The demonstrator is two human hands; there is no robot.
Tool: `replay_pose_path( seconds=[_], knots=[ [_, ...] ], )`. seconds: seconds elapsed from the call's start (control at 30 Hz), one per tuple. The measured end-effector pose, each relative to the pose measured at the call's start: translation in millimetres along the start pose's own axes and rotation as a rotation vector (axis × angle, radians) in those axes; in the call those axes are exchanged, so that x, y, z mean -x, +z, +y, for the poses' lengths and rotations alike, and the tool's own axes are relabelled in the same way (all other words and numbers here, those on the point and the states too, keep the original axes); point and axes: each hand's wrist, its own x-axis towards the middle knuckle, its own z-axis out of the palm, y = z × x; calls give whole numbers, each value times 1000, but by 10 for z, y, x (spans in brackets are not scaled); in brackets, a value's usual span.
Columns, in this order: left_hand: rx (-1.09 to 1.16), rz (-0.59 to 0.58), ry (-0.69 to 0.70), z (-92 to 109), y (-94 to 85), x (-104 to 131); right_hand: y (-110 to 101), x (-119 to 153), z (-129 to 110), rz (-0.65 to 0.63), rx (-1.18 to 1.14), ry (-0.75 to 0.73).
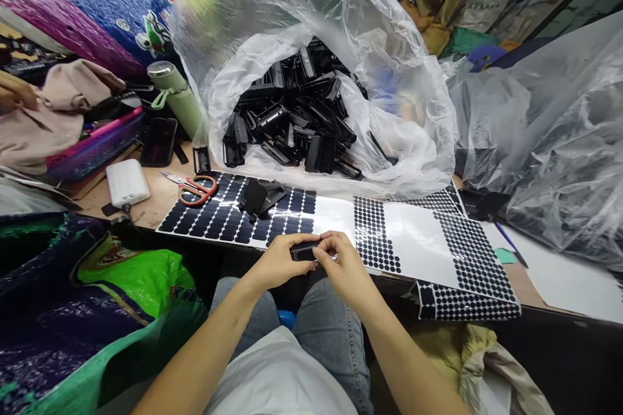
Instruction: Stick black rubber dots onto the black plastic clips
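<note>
Clutter crowds this workspace from edge to edge, and along the middle of the frame runs a wooden tabletop [158, 183]. Front and centre, just past the near edge, here's the action: the left hand [278, 263] has its grip closed on one end of a black piece [304, 251], while the right hand [341, 262] pinches the other end, thumb and fingers tight on it. Just beyond them, left of centre, a sheet of dark oblong stickers [219, 220] carries a few loose black parts [263, 198], with red-handled scissors [195, 189] lying over its upper left corner. Over to the left, there's a white power bank [127, 183], a dark phone [159, 141] and a green bottle [178, 100] leaning beside the big clear plastic bag [409, 78]. And what a bagful, upper centre: black plastic parts [296, 117] heaped in its open mouth! Right of centre, sheets of black dots [477, 259] hang partly over the edge. Far left, another person's hand [17, 91] rests at some pinkish cloth [80, 84].
</note>
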Motion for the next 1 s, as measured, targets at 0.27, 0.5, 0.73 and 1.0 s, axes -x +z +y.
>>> replay_pose_path(
  seconds=[0.27, 0.5, 0.73, 1.0],
  knots=[
    [38, 1, -30, 7, 38, -16, 98, 51, -7, 64, 28, -40],
    [62, 16, -119, -48, 45, -103, -384, -244, 634, 462, 259, 41],
    [69, -16, -142, -5, 88, -173, -1145, -451, 1403, 398, 525, 334],
    [77, -47, -136, -12, 79, -189, -1136, -435, 1391, 377, 444, 311]
  ],
)
